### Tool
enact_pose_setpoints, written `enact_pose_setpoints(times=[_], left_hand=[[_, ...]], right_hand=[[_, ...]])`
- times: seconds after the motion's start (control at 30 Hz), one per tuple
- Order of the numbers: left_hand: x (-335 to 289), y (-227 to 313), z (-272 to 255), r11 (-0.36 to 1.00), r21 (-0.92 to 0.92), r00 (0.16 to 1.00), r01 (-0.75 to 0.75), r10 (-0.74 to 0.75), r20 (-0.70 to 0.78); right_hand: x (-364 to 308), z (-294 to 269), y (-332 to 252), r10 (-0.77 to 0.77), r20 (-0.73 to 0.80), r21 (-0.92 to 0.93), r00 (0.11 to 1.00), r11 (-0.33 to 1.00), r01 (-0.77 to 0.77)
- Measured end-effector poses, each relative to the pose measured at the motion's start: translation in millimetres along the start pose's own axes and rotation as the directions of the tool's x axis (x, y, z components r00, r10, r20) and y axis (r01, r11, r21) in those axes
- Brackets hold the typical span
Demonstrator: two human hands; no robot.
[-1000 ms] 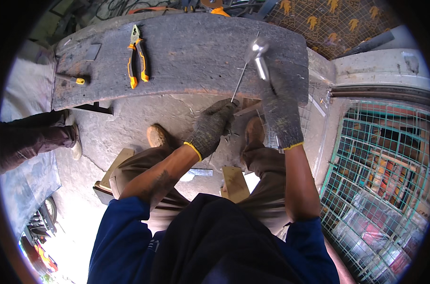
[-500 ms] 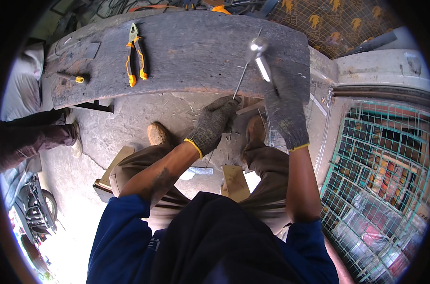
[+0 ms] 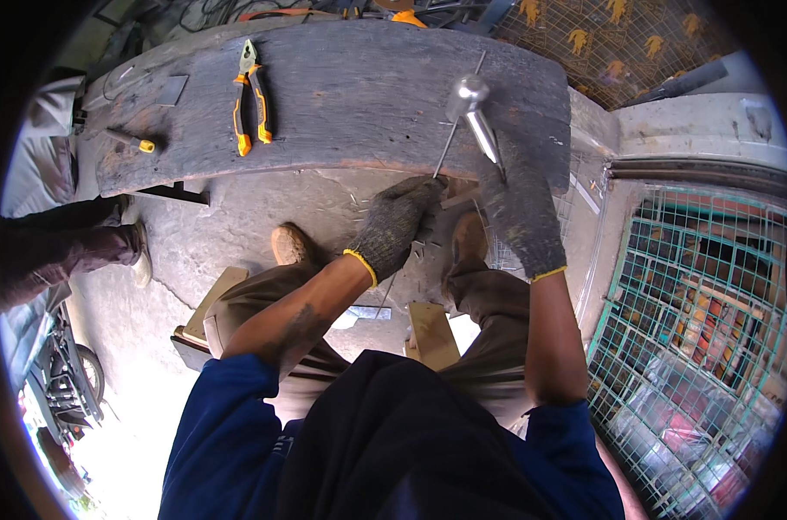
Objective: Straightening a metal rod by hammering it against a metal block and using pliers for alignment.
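Weathered grey wooden bench (image 3: 341, 104) carries orange-handled pliers (image 3: 250, 95); my gloved right hand (image 3: 521, 208) grips a steel hammer (image 3: 473, 108), handle hidden, while my left hand (image 3: 398, 225) pinches thin wire (image 3: 450, 139) at its edge.

A worn grey wooden tabletop (image 3: 341, 95) stands on a cracked concrete floor (image 3: 229, 225) in daylight; a green wire-mesh cage (image 3: 705, 329) stands beyond its right edge.

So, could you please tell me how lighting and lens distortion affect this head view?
Head view: even daylight; the floor at lower left is blown out white; fisheye bows the workbench edge into an arc; a dark vignette rings the frame; the hammer head glints.
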State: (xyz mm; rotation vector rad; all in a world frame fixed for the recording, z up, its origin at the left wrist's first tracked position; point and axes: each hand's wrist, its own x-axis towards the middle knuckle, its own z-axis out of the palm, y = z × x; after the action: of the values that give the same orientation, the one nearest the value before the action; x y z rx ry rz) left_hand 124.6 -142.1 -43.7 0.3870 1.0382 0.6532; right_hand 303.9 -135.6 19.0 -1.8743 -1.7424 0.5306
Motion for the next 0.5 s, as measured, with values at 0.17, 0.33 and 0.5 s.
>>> enact_pose_setpoints(times=[0.17,0.33,0.5], left_hand=[[0.2,-0.3,-3.5,0.999,0.014,0.999,-0.041,0.041,0.002],[8.4,1.4,-2.8,0.999,0.018,0.999,-0.038,0.037,0.029],[10.0,6.9,2.2,0.999,0.034,1.0,0.004,-0.005,0.03]], right_hand=[[-1.7,-1.7,21.1,-0.033,0.018,-0.062,0.999,0.998,0.034],[12.8,-10.3,31.0,-0.049,-0.049,-0.041,0.998,0.998,0.047],[39.5,-3.9,48.6,0.25,-0.007,0.038,0.968,0.968,-0.249]])
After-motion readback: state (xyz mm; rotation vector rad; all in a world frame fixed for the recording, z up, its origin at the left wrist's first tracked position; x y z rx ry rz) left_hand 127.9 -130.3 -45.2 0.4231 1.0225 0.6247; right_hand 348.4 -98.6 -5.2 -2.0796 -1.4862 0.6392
